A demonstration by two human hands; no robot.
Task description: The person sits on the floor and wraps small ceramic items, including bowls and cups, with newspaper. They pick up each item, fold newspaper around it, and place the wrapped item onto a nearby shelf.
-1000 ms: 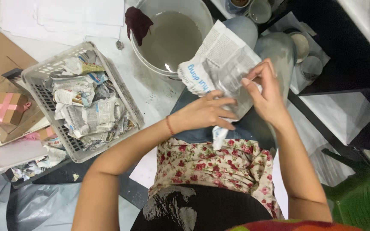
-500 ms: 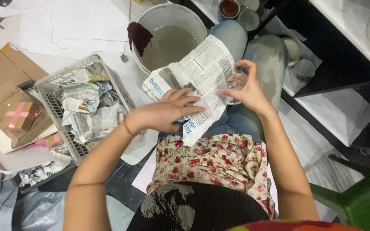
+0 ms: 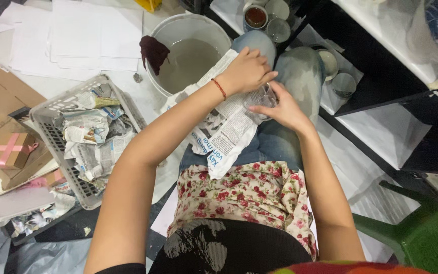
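Floor: a pale, cluttered floor seen from above, with loose white paper sheets (image 3: pixel 92 35) spread at the far side and a dark shelf unit beside the person's knees.
Landmark: a white bucket (image 3: pixel 188 48) of cloudy grey water stands just beyond the knees, a dark red cloth (image 3: pixel 153 50) draped over its rim.
Newspaper sheet: a newspaper sheet (image 3: pixel 219 132) lies across the person's lap in blue jeans, its far end touching the bucket's near side.
Glass: a small clear glass (image 3: pixel 260 97) sits on the sheet, just near-side of the bucket and over the right thigh.
Left hand: the left hand (image 3: pixel 247 68) reaches across, fingers curled together and pressing the paper's far edge down beside the glass.
Right hand: the right hand (image 3: pixel 280 109) cups the glass from below, fingers pinching its side; the fingertips are partly hidden.
Doing it well: judging from this, the glass should stay steady near the sheet's middle while the paper is drawn tight over it, with no loose folds.
Basket: a grey plastic basket (image 3: pixel 44 109) to the left of the bucket holds crumpled newspaper bundles (image 3: pixel 92 137).
Beyond the basket: a brown gift box (image 3: pixel 8 150) with a pink ribbon, farther left of the bucket.
Shelf: small ceramic cups (image 3: pixel 277 10) stand right of the bucket.
Stool: a green plastic stool (image 3: pixel 422 228) stands well apart from the bucket.
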